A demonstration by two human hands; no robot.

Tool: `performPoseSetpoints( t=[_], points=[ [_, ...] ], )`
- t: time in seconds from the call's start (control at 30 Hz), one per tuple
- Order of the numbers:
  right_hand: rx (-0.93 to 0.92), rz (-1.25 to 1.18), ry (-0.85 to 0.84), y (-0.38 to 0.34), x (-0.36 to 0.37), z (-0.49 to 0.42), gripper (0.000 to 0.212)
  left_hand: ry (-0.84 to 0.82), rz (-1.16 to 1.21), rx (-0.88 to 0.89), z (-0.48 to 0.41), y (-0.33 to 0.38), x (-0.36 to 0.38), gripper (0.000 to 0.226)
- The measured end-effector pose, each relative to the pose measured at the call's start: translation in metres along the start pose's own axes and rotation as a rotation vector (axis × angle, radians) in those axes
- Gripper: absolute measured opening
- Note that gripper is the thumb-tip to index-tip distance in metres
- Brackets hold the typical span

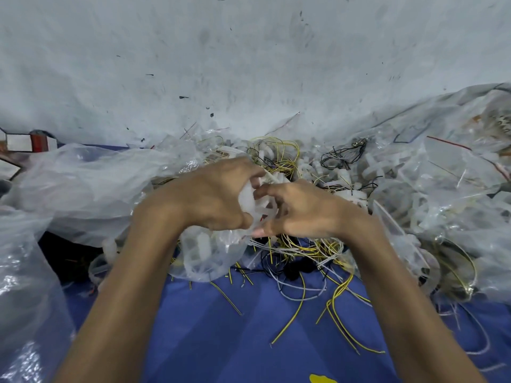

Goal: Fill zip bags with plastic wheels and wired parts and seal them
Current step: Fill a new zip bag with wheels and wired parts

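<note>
My left hand (213,194) and my right hand (298,210) meet at the centre of the view, fingers of both curled round a white plastic wheel (255,201) held between them. A clear zip bag (210,255) hangs below my left hand, with white plastic parts showing through it. Whether the wheel is inside the bag's mouth I cannot tell. Behind the hands lies a heap of white plastic wheels (359,172) tangled with yellow and black wired parts (279,153). More yellow wires (318,250) lie under my right hand.
A blue cloth (221,327) covers the surface, with loose yellow wires (340,308) on it. Large clear plastic bags are heaped at the left (83,183) and at the right (456,175). A stained white wall (249,64) rises behind.
</note>
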State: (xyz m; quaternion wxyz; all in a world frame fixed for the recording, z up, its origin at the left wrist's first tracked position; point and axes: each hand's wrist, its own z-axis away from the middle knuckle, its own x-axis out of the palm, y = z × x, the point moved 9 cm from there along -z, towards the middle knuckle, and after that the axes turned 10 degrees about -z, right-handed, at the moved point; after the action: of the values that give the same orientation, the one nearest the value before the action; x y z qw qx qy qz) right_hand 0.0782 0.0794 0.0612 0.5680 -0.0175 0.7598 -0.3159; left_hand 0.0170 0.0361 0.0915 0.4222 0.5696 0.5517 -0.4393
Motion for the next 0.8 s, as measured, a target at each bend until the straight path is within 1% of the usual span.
performPoseSetpoints(
  t=[0.03, 0.1, 0.17, 0.23, 0.27, 0.3, 0.33, 0.4, 0.43, 0.47, 0.53, 0.63, 0.73, 0.8],
  points=[
    [0.002, -0.071, 0.021, 0.002, -0.002, 0.000, 0.057, 0.021, -0.008, 0.004, 0.001, 0.000, -0.004, 0.065],
    [-0.016, -0.376, 0.043, 0.004, -0.006, 0.001, 0.051, 0.073, -0.023, -0.003, 0.004, -0.004, -0.014, 0.067],
    [-0.081, -0.655, 0.081, 0.000, -0.008, 0.001, 0.049, 0.146, -0.025, -0.012, 0.008, -0.009, -0.025, 0.071],
    [-0.157, -0.818, 0.112, -0.007, -0.005, -0.001, 0.051, 0.213, -0.026, -0.030, 0.011, -0.015, -0.035, 0.072],
    [-0.184, -0.831, 0.118, -0.011, -0.001, -0.002, 0.052, 0.228, -0.030, -0.051, 0.012, -0.019, -0.037, 0.073],
    [-0.193, -0.780, 0.126, -0.014, 0.003, -0.004, 0.053, 0.227, -0.035, -0.072, 0.013, -0.023, -0.037, 0.074],
    [-0.188, -0.664, 0.135, -0.015, 0.006, -0.005, 0.054, 0.216, -0.036, -0.089, 0.013, -0.028, -0.037, 0.074],
    [-0.153, -0.380, 0.143, -0.016, 0.011, -0.006, 0.065, 0.176, -0.019, -0.113, 0.014, -0.035, -0.033, 0.073],
    [-0.148, -0.302, 0.129, -0.017, 0.013, -0.007, 0.068, 0.153, -0.004, -0.123, 0.014, -0.038, -0.030, 0.072],
    [-0.151, -0.266, 0.118, -0.019, 0.014, -0.007, 0.066, 0.133, 0.011, -0.129, 0.015, -0.040, -0.028, 0.071],
    [-0.139, -0.149, 0.115, -0.021, 0.011, -0.008, 0.055, 0.106, 0.049, -0.136, 0.014, -0.044, -0.025, 0.067],
    [-0.021, 0.095, 0.097, -0.012, 0.005, -0.009, 0.042, 0.079, 0.103, -0.140, 0.013, -0.043, -0.020, 0.065],
    [0.100, 0.266, 0.111, -0.004, 0.001, -0.005, 0.034, 0.072, 0.124, -0.068, 0.007, -0.029, -0.017, 0.065],
    [0.098, 0.287, 0.078, -0.007, 0.002, -0.002, 0.032, 0.061, 0.115, -0.008, 0.002, -0.015, -0.013, 0.064]
  ],
)
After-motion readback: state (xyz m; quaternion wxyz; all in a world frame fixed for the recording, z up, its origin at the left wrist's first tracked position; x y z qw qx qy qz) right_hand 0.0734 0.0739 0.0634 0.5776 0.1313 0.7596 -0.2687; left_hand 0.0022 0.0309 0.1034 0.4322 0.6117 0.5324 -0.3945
